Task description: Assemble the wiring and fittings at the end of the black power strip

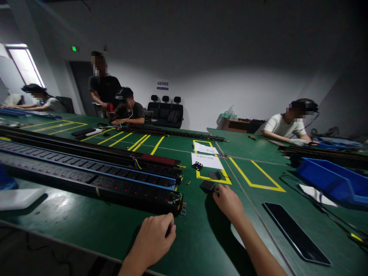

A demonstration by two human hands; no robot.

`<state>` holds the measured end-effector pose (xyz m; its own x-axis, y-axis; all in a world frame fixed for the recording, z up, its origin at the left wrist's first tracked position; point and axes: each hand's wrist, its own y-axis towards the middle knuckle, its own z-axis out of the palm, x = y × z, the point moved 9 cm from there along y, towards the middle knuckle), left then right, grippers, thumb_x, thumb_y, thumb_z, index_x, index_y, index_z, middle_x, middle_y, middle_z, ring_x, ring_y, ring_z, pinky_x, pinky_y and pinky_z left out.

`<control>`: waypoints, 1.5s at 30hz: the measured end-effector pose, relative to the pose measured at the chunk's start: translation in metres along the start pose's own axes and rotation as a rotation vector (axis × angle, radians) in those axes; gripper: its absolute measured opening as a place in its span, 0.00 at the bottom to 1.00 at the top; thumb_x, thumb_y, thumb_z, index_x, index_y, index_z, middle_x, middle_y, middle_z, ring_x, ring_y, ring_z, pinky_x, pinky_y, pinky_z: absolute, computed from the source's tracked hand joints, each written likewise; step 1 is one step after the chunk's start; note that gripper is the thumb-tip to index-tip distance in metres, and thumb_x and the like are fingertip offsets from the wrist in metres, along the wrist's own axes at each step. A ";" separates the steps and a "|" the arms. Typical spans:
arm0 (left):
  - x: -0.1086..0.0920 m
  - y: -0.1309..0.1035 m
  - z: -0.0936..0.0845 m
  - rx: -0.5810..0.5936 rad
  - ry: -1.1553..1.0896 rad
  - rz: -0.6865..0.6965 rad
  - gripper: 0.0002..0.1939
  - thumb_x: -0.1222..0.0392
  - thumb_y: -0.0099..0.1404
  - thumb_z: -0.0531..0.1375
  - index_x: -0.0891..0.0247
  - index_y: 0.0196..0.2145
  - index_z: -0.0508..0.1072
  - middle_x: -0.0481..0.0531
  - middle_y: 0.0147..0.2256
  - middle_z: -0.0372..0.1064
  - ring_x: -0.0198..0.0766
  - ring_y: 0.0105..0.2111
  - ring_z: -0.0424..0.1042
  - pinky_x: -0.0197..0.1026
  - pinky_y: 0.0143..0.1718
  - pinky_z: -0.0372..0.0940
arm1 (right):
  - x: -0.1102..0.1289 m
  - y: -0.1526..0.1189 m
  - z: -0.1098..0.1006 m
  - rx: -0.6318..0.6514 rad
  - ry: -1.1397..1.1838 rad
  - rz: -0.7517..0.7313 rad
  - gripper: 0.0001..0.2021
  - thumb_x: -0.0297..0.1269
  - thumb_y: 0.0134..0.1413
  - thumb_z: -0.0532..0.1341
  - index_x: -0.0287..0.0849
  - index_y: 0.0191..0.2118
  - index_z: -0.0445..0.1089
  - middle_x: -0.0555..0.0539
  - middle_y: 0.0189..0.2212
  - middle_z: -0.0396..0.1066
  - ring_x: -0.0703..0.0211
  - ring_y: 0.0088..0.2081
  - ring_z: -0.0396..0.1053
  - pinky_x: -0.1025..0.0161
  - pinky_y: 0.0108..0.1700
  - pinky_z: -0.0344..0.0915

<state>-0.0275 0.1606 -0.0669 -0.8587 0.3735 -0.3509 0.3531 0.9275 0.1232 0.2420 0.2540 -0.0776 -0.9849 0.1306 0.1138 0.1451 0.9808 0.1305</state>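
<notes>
My right hand pinches the near right edge of a small flat black rectangular piece at the table's middle. My left hand is curled closed just in front of the end of a long black power strip; whatever its fingers may hold is hidden. A small grey metal bracket sits at that strip's end. Beyond the black piece lie two black perforated brackets, one on a white paper sheet, the other nearer me. A small brass-coloured screw-like part rests beside the strips.
More long strips, one with a blue edge, stretch leftward. At right are a dark tablet or phone, a blue bin and black cables. Yellow tape marks the green table. Several people work around it.
</notes>
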 end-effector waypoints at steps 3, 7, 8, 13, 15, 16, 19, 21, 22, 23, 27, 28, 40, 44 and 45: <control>0.001 -0.001 0.001 -0.010 0.010 -0.001 0.07 0.61 0.68 0.53 0.58 0.32 0.68 0.46 0.27 0.71 0.38 0.29 0.71 0.41 0.30 0.49 | 0.003 0.002 0.002 -0.003 0.021 -0.025 0.09 0.36 0.62 0.55 0.40 0.41 0.71 0.40 0.38 0.71 0.50 0.40 0.73 0.61 0.38 0.60; -0.001 -0.002 0.000 -0.015 0.008 0.008 0.07 0.61 0.68 0.53 0.57 0.32 0.68 0.46 0.27 0.71 0.38 0.29 0.71 0.41 0.30 0.49 | 0.007 0.005 0.005 0.014 0.068 -0.052 0.09 0.35 0.60 0.56 0.40 0.38 0.73 0.41 0.36 0.73 0.51 0.39 0.73 0.62 0.37 0.59; -0.001 -0.002 -0.001 -0.016 0.007 0.009 0.07 0.61 0.68 0.53 0.57 0.32 0.68 0.46 0.27 0.71 0.38 0.28 0.71 0.41 0.30 0.49 | 0.009 0.006 0.007 0.019 0.094 -0.065 0.09 0.34 0.59 0.56 0.40 0.37 0.74 0.41 0.35 0.74 0.51 0.39 0.73 0.62 0.37 0.59; -0.002 -0.002 -0.003 -0.011 0.006 0.002 0.07 0.61 0.68 0.53 0.57 0.32 0.68 0.46 0.28 0.72 0.38 0.29 0.72 0.40 0.30 0.52 | 0.022 0.006 0.012 0.034 0.251 -0.184 0.08 0.33 0.57 0.58 0.42 0.37 0.76 0.44 0.35 0.75 0.54 0.39 0.73 0.64 0.39 0.60; -0.003 -0.002 -0.003 -0.009 0.008 0.000 0.07 0.61 0.67 0.53 0.58 0.32 0.68 0.46 0.28 0.72 0.39 0.30 0.72 0.40 0.31 0.53 | 0.028 0.004 0.014 0.033 0.274 -0.215 0.07 0.34 0.57 0.59 0.42 0.37 0.75 0.44 0.35 0.75 0.55 0.39 0.73 0.65 0.39 0.60; -0.003 -0.002 -0.004 -0.010 0.008 -0.001 0.07 0.61 0.67 0.53 0.58 0.32 0.68 0.46 0.29 0.72 0.39 0.30 0.72 0.40 0.31 0.53 | 0.031 0.003 0.014 0.033 0.284 -0.224 0.07 0.35 0.57 0.59 0.42 0.36 0.75 0.44 0.36 0.75 0.55 0.39 0.73 0.65 0.39 0.61; -0.004 -0.003 -0.005 -0.008 0.007 -0.001 0.07 0.61 0.67 0.53 0.58 0.32 0.68 0.46 0.29 0.73 0.39 0.30 0.72 0.40 0.31 0.55 | 0.040 -0.002 0.012 0.028 0.311 -0.245 0.06 0.36 0.58 0.59 0.42 0.36 0.73 0.45 0.36 0.75 0.55 0.39 0.73 0.65 0.38 0.61; -0.005 -0.003 -0.005 -0.008 0.005 -0.002 0.07 0.62 0.67 0.53 0.58 0.32 0.68 0.47 0.29 0.73 0.39 0.31 0.73 0.40 0.32 0.56 | 0.045 -0.006 0.009 0.022 0.319 -0.251 0.06 0.37 0.58 0.59 0.43 0.36 0.72 0.46 0.35 0.75 0.55 0.38 0.73 0.65 0.36 0.60; -0.005 -0.003 -0.005 -0.006 0.004 -0.003 0.07 0.62 0.67 0.53 0.58 0.32 0.68 0.47 0.29 0.73 0.39 0.31 0.73 0.40 0.32 0.57 | 0.047 -0.007 0.007 0.023 0.316 -0.247 0.06 0.37 0.59 0.59 0.43 0.37 0.72 0.47 0.34 0.75 0.55 0.37 0.73 0.65 0.35 0.60; -0.005 -0.003 -0.005 -0.005 0.003 -0.006 0.06 0.62 0.67 0.53 0.58 0.32 0.68 0.47 0.30 0.73 0.39 0.31 0.73 0.40 0.32 0.57 | 0.048 -0.009 0.005 0.030 0.311 -0.238 0.06 0.38 0.59 0.59 0.44 0.37 0.72 0.47 0.33 0.75 0.56 0.36 0.73 0.65 0.35 0.59; -0.004 -0.003 -0.005 -0.004 0.008 -0.013 0.06 0.62 0.67 0.54 0.58 0.32 0.68 0.48 0.30 0.74 0.39 0.31 0.73 0.40 0.32 0.58 | 0.053 -0.015 0.002 0.085 0.314 -0.228 0.06 0.39 0.60 0.59 0.46 0.39 0.71 0.50 0.28 0.75 0.57 0.32 0.72 0.65 0.32 0.55; -0.004 -0.003 -0.005 -0.006 0.009 -0.011 0.06 0.63 0.67 0.54 0.58 0.32 0.68 0.48 0.30 0.74 0.40 0.31 0.73 0.40 0.32 0.58 | 0.055 -0.016 0.001 0.095 0.324 -0.239 0.06 0.40 0.60 0.59 0.46 0.39 0.71 0.50 0.28 0.75 0.57 0.31 0.72 0.65 0.31 0.55; -0.003 -0.003 -0.002 -0.013 0.034 0.005 0.06 0.61 0.68 0.53 0.57 0.33 0.68 0.47 0.30 0.73 0.41 0.31 0.73 0.41 0.32 0.56 | 0.068 -0.023 0.001 0.143 0.320 -0.360 0.11 0.40 0.58 0.59 0.46 0.44 0.75 0.47 0.39 0.74 0.56 0.40 0.72 0.65 0.38 0.59; -0.003 -0.003 -0.002 -0.005 0.027 0.010 0.07 0.61 0.69 0.53 0.58 0.33 0.68 0.47 0.29 0.72 0.40 0.30 0.72 0.40 0.31 0.54 | 0.070 -0.023 -0.001 0.124 0.305 -0.380 0.09 0.39 0.59 0.59 0.47 0.41 0.74 0.48 0.38 0.74 0.57 0.39 0.72 0.65 0.38 0.59; -0.003 -0.003 -0.002 -0.004 0.025 0.011 0.07 0.61 0.69 0.53 0.58 0.33 0.68 0.47 0.29 0.72 0.39 0.30 0.71 0.40 0.31 0.54 | 0.071 -0.024 -0.002 0.115 0.302 -0.387 0.08 0.38 0.60 0.58 0.46 0.40 0.74 0.48 0.38 0.74 0.58 0.38 0.71 0.65 0.37 0.59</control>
<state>-0.0263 0.1569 -0.0639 -0.8637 0.3843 -0.3260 0.3615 0.9232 0.1304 0.1693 0.2394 -0.0703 -0.8907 -0.2772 0.3602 -0.2537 0.9608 0.1119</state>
